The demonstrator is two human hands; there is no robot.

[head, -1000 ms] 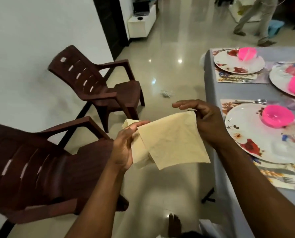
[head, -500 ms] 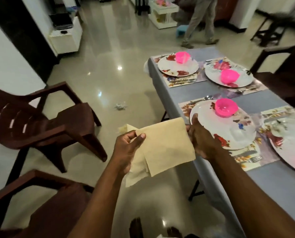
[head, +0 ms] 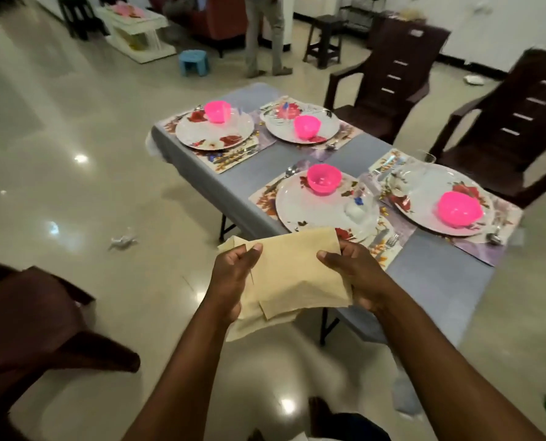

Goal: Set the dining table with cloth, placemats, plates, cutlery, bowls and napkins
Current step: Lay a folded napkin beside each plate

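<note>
The left hand (head: 233, 276) and the right hand (head: 354, 275) each pinch a side of the folded cream napkins (head: 292, 275), thumbs on top, holding them in the air just off the near edge of the grey-clothed table (head: 430, 275). On that table, the nearest plate (head: 316, 211) sits just beyond the napkins on a floral placemat (head: 383, 249), carrying a pink bowl (head: 324, 179). Three more plates with pink bowls lie farther across the table.

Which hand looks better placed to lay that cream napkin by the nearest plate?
Probably the right hand: it grips the napkin on the side toward the table, just short of the nearest plate. The left hand holds the far edge, over the floor.
</note>
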